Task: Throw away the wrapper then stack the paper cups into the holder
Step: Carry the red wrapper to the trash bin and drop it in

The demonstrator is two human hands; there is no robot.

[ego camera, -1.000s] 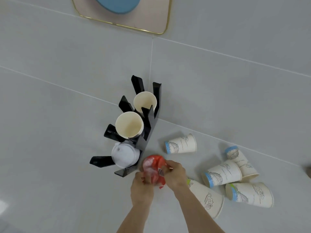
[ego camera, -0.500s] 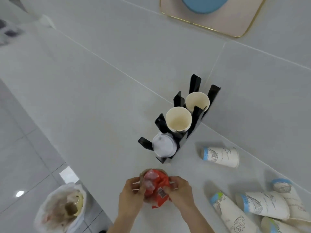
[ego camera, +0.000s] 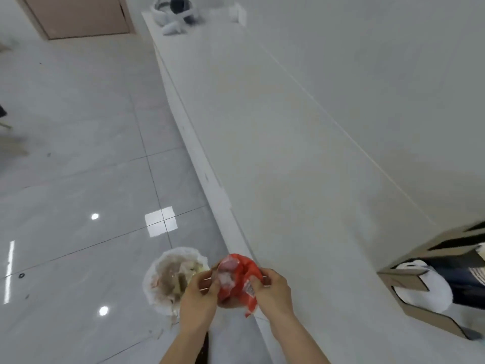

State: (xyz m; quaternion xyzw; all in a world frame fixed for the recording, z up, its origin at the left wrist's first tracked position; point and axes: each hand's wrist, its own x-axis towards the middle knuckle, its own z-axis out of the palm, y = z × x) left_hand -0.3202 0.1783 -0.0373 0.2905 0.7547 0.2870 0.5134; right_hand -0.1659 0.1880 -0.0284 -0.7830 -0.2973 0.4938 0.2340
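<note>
The red wrapper was bunched up between both hands, held in the air just past the desk edge and just right of the bin. I had the left hand on its left side, fingers curled in and pinching the crumpled clear-and-red part; the right hand gripped the right side, fingers pressed together on the red film where a small printed label showed. Both closed on the wrapper, neither spread. I judged this as step one, the throw-away, not yet done: the wrapper was not over the opening yet, more beside it. The trash bin, white liner with brownish waste inside, stood on the floor right against the desk side, partly hidden behind the left hand. Next move, as I read it, called for carrying the wad left and down over the bin mouth and opening both sets of fingers so it dropped in; light film could cling or drift, so release low. The black cup holder was only partly in frame at the right edge, motion-blurred, with something white in it. Loose paper cups were out of frame, so the stacking step was untouched as far as I could tell.
</note>
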